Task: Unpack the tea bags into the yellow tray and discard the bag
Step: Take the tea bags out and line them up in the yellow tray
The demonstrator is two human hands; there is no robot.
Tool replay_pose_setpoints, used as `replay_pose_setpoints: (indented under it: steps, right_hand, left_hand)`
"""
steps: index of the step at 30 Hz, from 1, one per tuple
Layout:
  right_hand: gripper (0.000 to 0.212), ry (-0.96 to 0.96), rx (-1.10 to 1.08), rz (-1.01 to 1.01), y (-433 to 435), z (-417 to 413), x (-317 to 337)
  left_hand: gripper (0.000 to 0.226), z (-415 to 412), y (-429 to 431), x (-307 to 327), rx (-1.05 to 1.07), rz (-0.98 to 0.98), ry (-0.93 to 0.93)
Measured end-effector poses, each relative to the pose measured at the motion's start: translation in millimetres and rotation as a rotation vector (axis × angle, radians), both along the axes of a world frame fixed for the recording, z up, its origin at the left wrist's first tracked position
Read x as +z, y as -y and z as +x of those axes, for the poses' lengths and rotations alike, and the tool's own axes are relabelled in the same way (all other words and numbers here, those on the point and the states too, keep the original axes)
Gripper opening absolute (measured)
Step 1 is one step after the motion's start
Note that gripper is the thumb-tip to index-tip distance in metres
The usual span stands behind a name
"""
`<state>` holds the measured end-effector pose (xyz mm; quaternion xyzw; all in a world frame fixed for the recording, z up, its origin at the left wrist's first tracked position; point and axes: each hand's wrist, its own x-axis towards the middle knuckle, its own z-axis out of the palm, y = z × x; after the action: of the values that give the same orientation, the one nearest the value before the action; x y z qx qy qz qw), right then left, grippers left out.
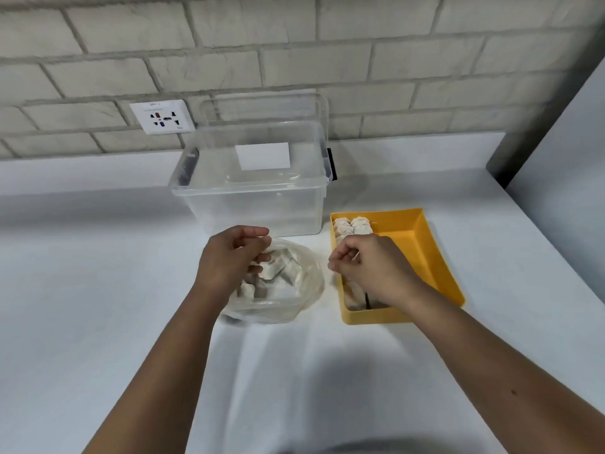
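Two hands: both over the white tabletop [98,257], mid-unpack; step judged partway thru.
Clear bin [252,194]: biggest item, stood behind bag + tray, lid [262,109] leaning on brick wall; looked empty. Prob. not in the way, though close to bag's far edge.
Yellow tray [435,257]: right of bag, near but apart; tea bags [355,226] lined along its left side, right half bare.
Plastic bag [304,276]: clear, lay open on tabletop, more tea bags inside, so not ready to discard.
Left hand [229,260]: fingers curled, pinching bag's rim to hold it open.
Right hand [370,260]: clenched loosely over tray's left row; whether it held a tea bag, can't tell.
Next: right hand needs to reach into bag, take more, fill bare side.
Wall socket [160,117]: far left, irrelevant.
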<state>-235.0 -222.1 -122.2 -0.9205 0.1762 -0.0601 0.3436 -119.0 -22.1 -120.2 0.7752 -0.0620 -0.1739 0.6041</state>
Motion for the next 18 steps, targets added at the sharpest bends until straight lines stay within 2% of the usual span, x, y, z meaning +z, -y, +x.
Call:
replay_pose_setpoints:
  steps: [1,5,8,11,15,18]
  right_hand:
    - [0.003,0.019,0.056,-0.018,-8,6,0]
    - [0.016,0.022,0.235,-0.097,-37,35,-8]
    - [0.024,-0.03,0.294,-0.189,-54,59,-25]
    - [0.035,-0.075,0.365,-0.343,-64,78,-44]
    - [0.052,-0.12,0.384,-0.543,-71,92,-57]
    - [0.052,-0.113,0.364,-0.596,-72,98,-62]
  left_hand:
    - [0.013,6,-8,-1,0.015,0.039,0.039]
    - [0.012,22,-29,-13,0.001,0.183,0.13]
    - [0.015,24,-33,-26,-0.076,0.266,0.154]
    - [0.018,27,-32,-42,-0.181,0.457,0.248]
    - [0.03,31,-35,-64,-0.31,0.629,0.321]
    - [0.042,29,-39,-73,-0.334,0.643,0.356]
